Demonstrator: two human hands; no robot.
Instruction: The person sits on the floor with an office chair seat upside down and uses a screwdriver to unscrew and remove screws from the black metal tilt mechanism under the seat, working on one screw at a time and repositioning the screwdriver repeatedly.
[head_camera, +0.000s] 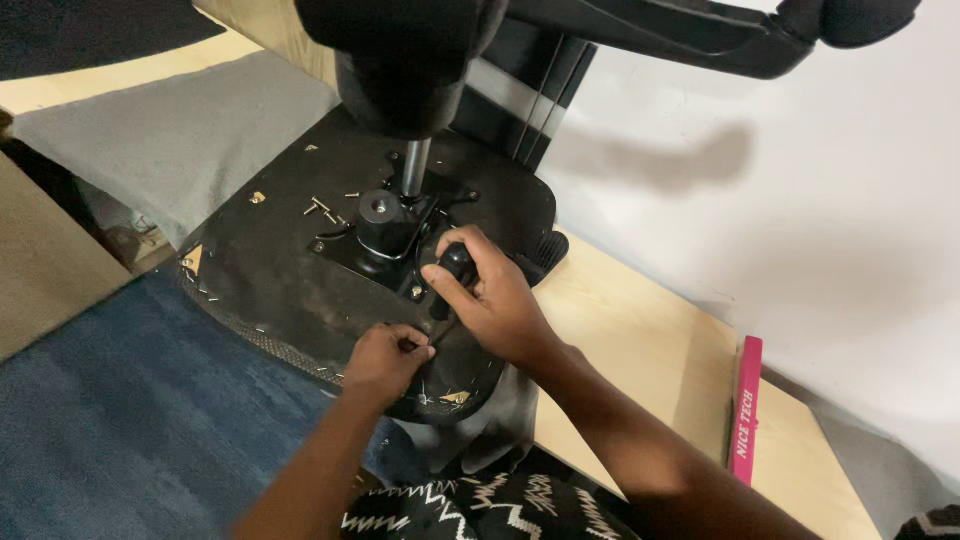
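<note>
The left hand is nearest, fingers pinched on the screwdriver shaft low on the seat base. From there the tool's long axis runs up toward 1 o'clock to its black handle, clenched in the right hand, so the tip lies at 7 o'clock from the right fingers. Beyond, at 11 o'clock, stands the gas post on its mount. Loose staples dot the base. A pink strip lies on the table at 3 o'clock.
</note>
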